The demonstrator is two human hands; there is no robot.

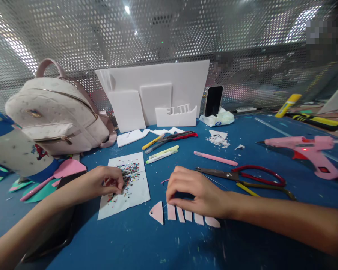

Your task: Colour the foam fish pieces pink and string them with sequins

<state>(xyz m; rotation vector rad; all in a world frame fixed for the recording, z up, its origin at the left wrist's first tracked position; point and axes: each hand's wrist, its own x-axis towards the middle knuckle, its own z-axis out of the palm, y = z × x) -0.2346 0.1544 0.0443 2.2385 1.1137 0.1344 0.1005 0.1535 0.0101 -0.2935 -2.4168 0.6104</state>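
My left hand [109,180] is closed in a pinch at a pile of tiny multicoloured beads [131,168]; whatever lies between its fingertips is too small to make out. The beads are spread over a folded white paper [109,212]. My right hand [188,189] is curled over a row of flat pink foam pieces [188,216], its thumb and fingertips drawn together at the upper end of one strip. What they grip, if anything, is hidden. Leftmost in the row is a triangular pink piece [157,213] with a small hole, like a fish head.
Behind my right hand lie red-handled scissors [259,174], a pink pen [215,158] and a pink glue gun [304,144] with a lit red lamp. Farther back are markers [162,155], white foam boards [180,78], a phone [213,101] and a backpack [53,108].
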